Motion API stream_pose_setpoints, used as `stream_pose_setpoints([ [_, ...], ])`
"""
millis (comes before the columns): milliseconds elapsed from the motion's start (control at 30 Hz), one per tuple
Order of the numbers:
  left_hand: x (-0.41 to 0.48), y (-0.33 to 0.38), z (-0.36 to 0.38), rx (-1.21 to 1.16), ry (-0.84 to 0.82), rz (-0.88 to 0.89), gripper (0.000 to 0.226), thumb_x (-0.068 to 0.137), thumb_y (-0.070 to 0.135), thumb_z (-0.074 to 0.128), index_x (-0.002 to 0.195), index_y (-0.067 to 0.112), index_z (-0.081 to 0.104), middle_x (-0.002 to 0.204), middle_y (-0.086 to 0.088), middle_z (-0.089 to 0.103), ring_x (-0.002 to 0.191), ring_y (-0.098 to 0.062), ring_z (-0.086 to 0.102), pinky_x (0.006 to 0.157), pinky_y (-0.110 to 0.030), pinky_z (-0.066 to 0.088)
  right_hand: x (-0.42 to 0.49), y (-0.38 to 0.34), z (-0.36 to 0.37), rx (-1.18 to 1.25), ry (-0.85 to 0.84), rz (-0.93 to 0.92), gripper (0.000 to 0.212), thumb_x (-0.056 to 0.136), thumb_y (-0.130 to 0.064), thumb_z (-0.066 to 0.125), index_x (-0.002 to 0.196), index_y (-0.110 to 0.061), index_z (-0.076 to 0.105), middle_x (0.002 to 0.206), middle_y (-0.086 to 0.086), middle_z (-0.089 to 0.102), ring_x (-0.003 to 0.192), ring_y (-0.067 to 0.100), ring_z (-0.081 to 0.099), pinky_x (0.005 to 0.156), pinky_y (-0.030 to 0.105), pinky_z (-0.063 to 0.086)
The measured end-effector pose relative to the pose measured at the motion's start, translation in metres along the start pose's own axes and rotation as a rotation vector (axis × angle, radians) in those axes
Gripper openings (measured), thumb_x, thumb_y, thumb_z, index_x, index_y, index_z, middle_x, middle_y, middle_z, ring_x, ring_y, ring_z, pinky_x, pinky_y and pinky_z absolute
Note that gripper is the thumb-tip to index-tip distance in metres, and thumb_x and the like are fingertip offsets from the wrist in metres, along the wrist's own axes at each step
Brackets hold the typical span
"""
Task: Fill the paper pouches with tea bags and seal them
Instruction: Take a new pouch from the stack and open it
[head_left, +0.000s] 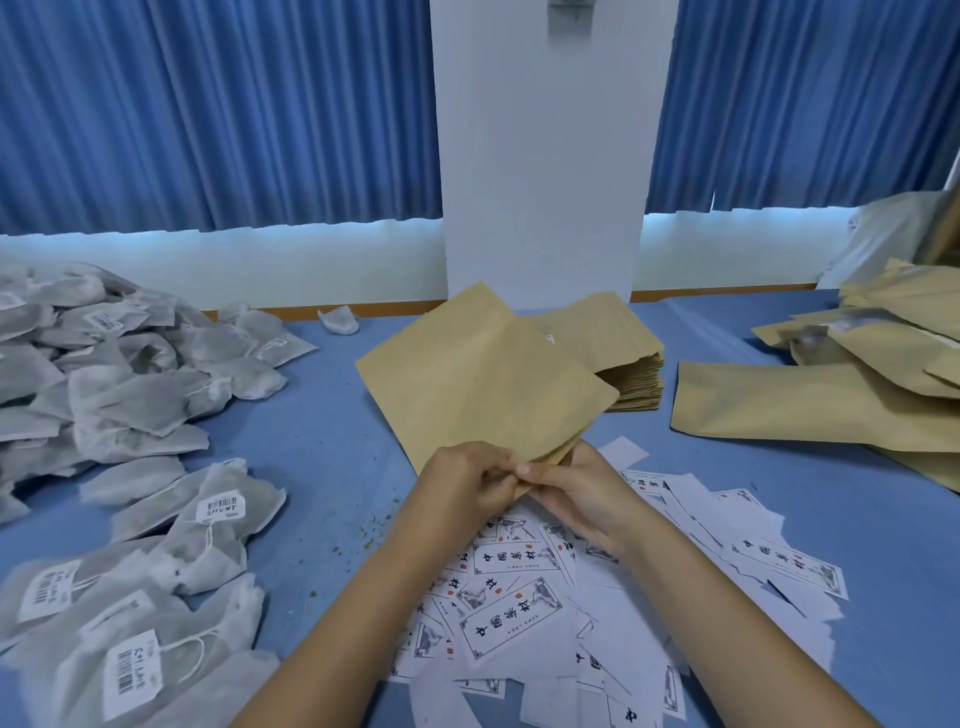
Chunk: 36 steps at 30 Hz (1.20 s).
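Both hands are together on one paper pouch (483, 374): left hand (465, 480) and right hand (579, 496) each pinch its near edge, fingertips almost touching. Can't tell if the pouch mouth is parted there. The pouch is flat, plain kraft brown, and fans out away from the hands, looking raised off the table, with its far corner overlapping what sits behind it. Just beyond it, slightly right of the hands: a stack of pouches (631, 374), same brown paper, edges squared up. Directly under the hands and forearms: scattered labels (511, 618), white slips with black print and small red marks, overlapping in a loose mess. Left of the hands, well apart: a heap of tea bags (130, 395), white mesh with strings and barcode tags, running from far left to near left. Between that heap and the left forearm: tea crumbs (363, 530) on the blue table (322, 441). Right of the hands, well apart: a pile of pouches (831, 400) lying flat and overlapping, some showing clear windows. One lone tea bag (340, 319) sits beyond the hands at the table's far edge. Behind that: a white pillar (540, 156) and blue curtains (208, 114).
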<state>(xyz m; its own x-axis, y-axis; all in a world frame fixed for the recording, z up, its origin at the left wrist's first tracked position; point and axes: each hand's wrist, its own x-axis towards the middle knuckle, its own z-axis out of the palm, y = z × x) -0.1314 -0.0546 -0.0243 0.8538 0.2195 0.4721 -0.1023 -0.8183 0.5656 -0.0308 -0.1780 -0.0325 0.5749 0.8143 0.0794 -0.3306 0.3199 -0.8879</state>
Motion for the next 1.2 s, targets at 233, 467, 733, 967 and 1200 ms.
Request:
stream_pose_setpoints([
  [233,0.000,0.007,0.003,0.199,0.081,-0.053,0.014,0.094,0.011,0.045,0.087,0.001,0.051,0.084,-0.011,0.059,0.068,-0.023,0.048,0.056,-0.027,0.028,-0.002,0.001,0.012,-0.105,0.049,-0.039,0.025,0.088,0.019,0.043,0.108,0.014,0.057,0.092,0.015,0.072,0.092,0.021,0.069,0.079,0.024,0.054],
  [467,0.003,0.013,0.011,0.255,0.140,0.064,0.006,0.090,0.001,0.057,0.088,-0.004,0.058,0.087,-0.014,0.058,0.083,-0.028,0.053,0.073,-0.030,0.035,0.000,0.011,0.027,-0.315,0.370,-0.070,0.033,0.098,0.001,0.033,0.083,-0.013,0.059,0.057,-0.007,0.062,0.055,0.003,0.058,0.053,0.012,0.045],
  [733,0.000,0.005,0.002,-0.040,0.385,-0.185,0.016,0.095,0.009,0.047,0.080,0.008,0.044,0.066,-0.009,0.053,0.061,-0.023,0.047,0.056,-0.033,0.036,-0.001,0.012,0.033,0.075,0.350,-0.056,0.028,0.097,0.008,0.033,0.100,0.001,0.060,0.094,0.017,0.071,0.085,0.023,0.070,0.069,0.031,0.057],
  [967,-0.001,0.005,0.007,0.232,0.076,-0.108,0.020,0.088,0.018,0.057,0.104,0.023,0.045,0.095,0.006,0.056,0.085,-0.016,0.054,0.068,-0.031,0.044,-0.009,0.004,0.028,-0.274,0.407,-0.088,0.008,0.087,-0.001,0.058,0.091,0.001,0.064,0.076,0.012,0.070,0.069,0.020,0.069,0.054,0.024,0.053],
  [1200,-0.004,0.016,-0.016,0.217,0.496,-0.016,0.064,0.065,-0.016,0.044,0.118,0.011,0.065,0.085,-0.007,0.042,0.067,-0.027,0.048,0.052,-0.038,0.044,0.001,0.006,0.005,-0.809,0.644,-0.197,0.043,0.075,0.018,0.037,0.068,-0.017,0.061,0.064,-0.011,0.060,0.057,0.011,0.047,0.049,0.019,0.039],
])
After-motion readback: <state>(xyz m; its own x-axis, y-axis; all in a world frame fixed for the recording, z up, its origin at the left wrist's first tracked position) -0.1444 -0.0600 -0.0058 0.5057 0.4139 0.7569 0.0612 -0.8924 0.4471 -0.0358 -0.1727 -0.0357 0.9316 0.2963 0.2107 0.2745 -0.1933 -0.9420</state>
